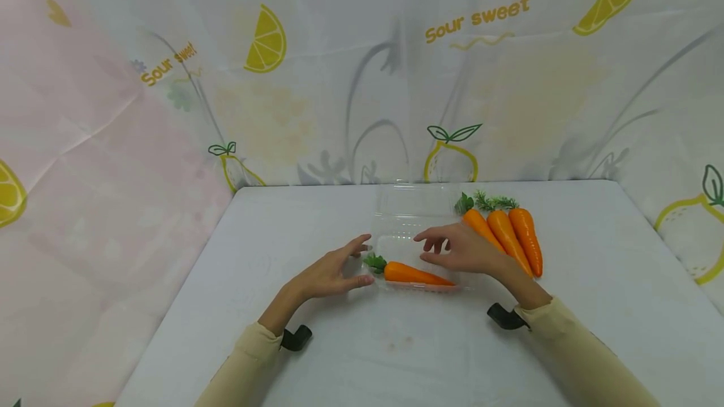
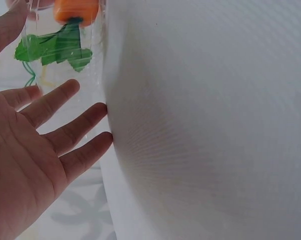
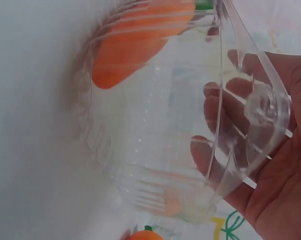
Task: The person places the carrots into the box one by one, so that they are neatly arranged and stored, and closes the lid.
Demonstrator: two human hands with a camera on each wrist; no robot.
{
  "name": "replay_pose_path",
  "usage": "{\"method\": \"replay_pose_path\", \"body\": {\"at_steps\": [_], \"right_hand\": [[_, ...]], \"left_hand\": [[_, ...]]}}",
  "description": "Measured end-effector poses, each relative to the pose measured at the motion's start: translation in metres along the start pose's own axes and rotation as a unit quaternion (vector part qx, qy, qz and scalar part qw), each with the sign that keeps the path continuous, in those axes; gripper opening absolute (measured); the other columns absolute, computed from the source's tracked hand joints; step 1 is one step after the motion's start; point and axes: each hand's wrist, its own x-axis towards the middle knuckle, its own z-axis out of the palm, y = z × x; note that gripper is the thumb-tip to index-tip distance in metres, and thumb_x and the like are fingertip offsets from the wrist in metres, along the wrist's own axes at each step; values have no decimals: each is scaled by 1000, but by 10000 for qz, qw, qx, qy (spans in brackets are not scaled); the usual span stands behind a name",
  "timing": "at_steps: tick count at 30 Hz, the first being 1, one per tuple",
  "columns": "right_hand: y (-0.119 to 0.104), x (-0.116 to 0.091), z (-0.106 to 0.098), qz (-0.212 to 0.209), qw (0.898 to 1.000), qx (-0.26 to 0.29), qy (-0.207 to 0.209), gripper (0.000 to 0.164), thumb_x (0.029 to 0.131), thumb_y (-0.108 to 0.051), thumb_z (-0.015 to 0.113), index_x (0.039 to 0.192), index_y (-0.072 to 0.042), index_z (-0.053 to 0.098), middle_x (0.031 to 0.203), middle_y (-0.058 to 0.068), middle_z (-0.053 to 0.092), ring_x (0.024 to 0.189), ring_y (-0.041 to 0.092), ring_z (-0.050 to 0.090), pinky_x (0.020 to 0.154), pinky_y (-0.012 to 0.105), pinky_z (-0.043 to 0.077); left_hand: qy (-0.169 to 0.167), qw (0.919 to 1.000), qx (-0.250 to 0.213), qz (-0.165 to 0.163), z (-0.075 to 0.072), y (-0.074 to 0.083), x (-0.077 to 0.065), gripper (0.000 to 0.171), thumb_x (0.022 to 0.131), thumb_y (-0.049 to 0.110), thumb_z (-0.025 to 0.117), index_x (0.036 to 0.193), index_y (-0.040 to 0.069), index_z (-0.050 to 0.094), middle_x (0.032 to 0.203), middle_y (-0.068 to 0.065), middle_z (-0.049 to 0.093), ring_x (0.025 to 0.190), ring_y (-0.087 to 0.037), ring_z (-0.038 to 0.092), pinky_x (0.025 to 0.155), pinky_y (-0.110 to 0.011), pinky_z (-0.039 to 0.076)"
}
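Note:
A clear plastic clamshell box (image 1: 396, 245) lies on the table with its lid (image 1: 415, 200) folded back toward the wall. One orange carrot (image 1: 415, 274) with green leaves (image 1: 375, 262) lies along the box's near side. My left hand (image 1: 336, 272) is at the box's left end by the leaves, fingers spread and holding nothing; the left wrist view shows its bare palm (image 2: 25, 165). Over the box's right part hovers my right hand (image 1: 460, 249), its fingers loosely bent around nothing. Through the clear plastic, its fingers (image 3: 210, 110) show in the right wrist view.
Three more carrots (image 1: 524, 234) with green tops lie side by side just right of the box, partly behind the right hand. A white table (image 1: 283, 225) carries everything, with a lemon-print cloth (image 1: 339, 80) hanging behind it. Each wrist wears a small black camera mount (image 1: 296, 338).

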Motion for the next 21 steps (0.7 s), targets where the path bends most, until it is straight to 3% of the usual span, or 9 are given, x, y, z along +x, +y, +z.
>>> {"method": "replay_pose_path", "body": {"at_steps": [21], "right_hand": [[13,-25,-24,296,9954,-254,869,26,88,-18,77,113,-12,72,87,-13,68,80,7,61,71,32,55]], "left_hand": [[-5,10000,-37,1,0,-1,0,88,89,56,65,157,20,24,144,-6,51,130,-24,49,106,-53,37]]}}
